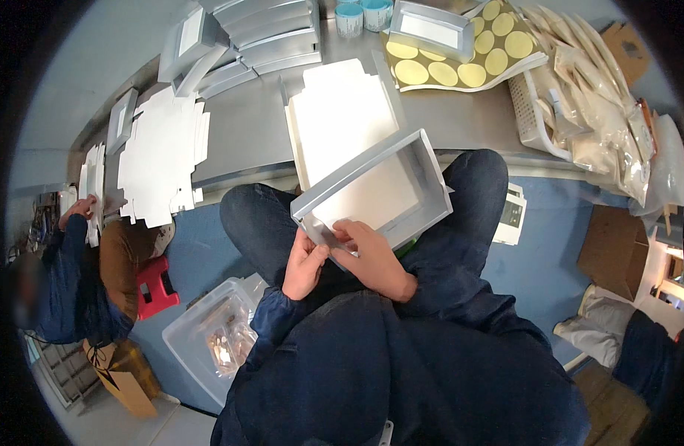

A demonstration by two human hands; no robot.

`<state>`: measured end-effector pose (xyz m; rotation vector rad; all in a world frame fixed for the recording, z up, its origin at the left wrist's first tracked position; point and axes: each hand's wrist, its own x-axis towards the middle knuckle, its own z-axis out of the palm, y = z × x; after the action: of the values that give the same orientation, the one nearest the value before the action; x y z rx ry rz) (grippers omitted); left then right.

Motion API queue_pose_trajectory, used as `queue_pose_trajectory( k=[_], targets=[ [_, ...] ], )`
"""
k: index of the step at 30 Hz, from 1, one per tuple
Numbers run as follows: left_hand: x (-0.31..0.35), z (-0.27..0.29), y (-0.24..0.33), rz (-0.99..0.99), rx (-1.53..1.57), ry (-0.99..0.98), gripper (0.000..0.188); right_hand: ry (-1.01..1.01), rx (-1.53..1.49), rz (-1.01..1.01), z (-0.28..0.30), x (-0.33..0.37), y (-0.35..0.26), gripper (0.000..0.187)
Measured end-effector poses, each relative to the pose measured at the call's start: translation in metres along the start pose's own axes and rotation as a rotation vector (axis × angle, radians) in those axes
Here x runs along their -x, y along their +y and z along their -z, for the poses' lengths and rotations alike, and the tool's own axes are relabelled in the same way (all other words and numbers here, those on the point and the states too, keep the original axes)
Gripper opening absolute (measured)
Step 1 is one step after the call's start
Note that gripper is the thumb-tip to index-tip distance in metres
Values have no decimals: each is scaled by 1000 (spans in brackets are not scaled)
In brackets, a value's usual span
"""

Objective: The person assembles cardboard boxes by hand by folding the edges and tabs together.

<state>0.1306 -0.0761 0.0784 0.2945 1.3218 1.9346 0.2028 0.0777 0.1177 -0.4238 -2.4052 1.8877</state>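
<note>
I hold a silver-grey box tray (379, 189) over my lap — its near corner pinched in my left hand (305, 264), my right hand (375, 256) gripping the near wall. Flat white box blanks (342, 115) lie on the worktop (245, 126) just beyond.

Shallow silver-grey cardboard box tray with white inside (383, 189), held tilted over the lap, near corner pinched between left hand (305, 264) and right hand (371, 256). Flat white unfolded box blank (342, 111) lying on the grey table (461, 119) just behind it. Stack of finished silver-grey boxes (271, 33) at the table's far edge, one more silver box with white window (431, 28) resting on olive sheets of round pale-yellow sticker labels (468, 56). Two small rolls with blue rims (362, 15) beside them. Heap of white die-cut blanks (160, 160) on the left. White slotted basket (535, 123) of beige pouches (594, 97) on the right. Brown cardboard carton (613, 249) on the blue floor; clear plastic lidded bin (212, 338) lower left.
</note>
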Motion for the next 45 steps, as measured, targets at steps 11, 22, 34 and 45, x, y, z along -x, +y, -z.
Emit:
queue_pose_trajectory(
  k=[11,22,34,45],
  targets=[
    [26,3,-25,92,37,-36,60,-103,3,-98,-18,17,34,29],
    [29,-4,-42,84,97,96,45,-65,107,-107,-25,3,53,26],
    [29,-19,-44,96,39,231,57,-79,247,-174,-21,-3,48,19],
    [22,-26,-52,55,-435,350,43,-85,23,90,-14,-10,16,23]
  ],
)
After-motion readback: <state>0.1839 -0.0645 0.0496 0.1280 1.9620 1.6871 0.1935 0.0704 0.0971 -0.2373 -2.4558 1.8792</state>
